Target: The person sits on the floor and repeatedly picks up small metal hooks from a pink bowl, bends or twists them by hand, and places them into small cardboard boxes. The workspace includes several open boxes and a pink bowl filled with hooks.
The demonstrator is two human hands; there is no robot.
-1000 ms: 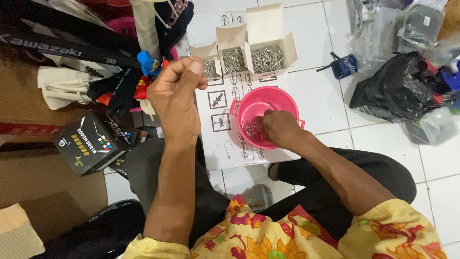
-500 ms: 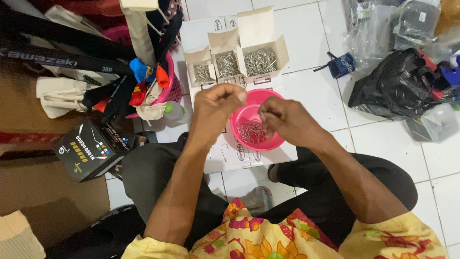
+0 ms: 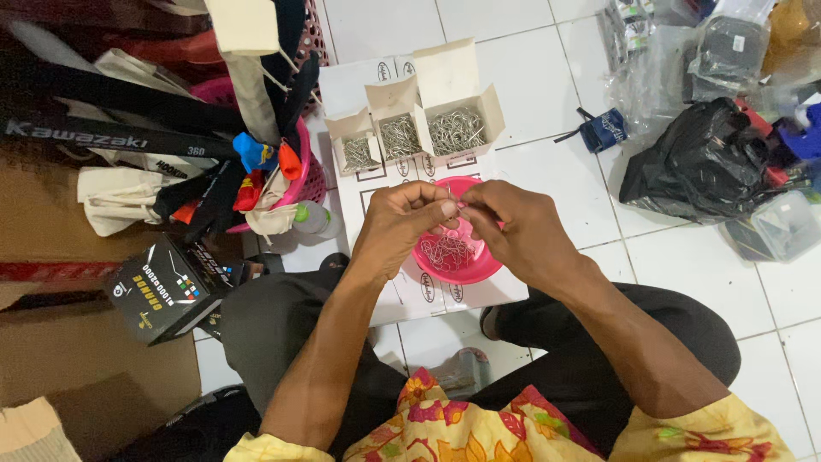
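Observation:
My left hand (image 3: 402, 224) and my right hand (image 3: 517, 229) meet fingertip to fingertip above a pink bowl (image 3: 466, 267) holding several thin metal clips. Both pinch a small metal clip (image 3: 460, 205) between them. The bowl rests on a white printed sheet (image 3: 428, 291) on the tiled floor, between my knees. Beyond it stand three open cardboard boxes (image 3: 415, 128) filled with the same metal pieces.
A pink basket (image 3: 304, 175) with bags, straps and small coloured items sits at the left. A black box (image 3: 167, 287) lies by my left knee. A black plastic bag (image 3: 701, 162) and clear packets (image 3: 727, 43) lie at the right on white tiles.
My left hand came down from a raised fist to the bowl. My right hand lifted out of the bowl, and the two now pinch a clip together.

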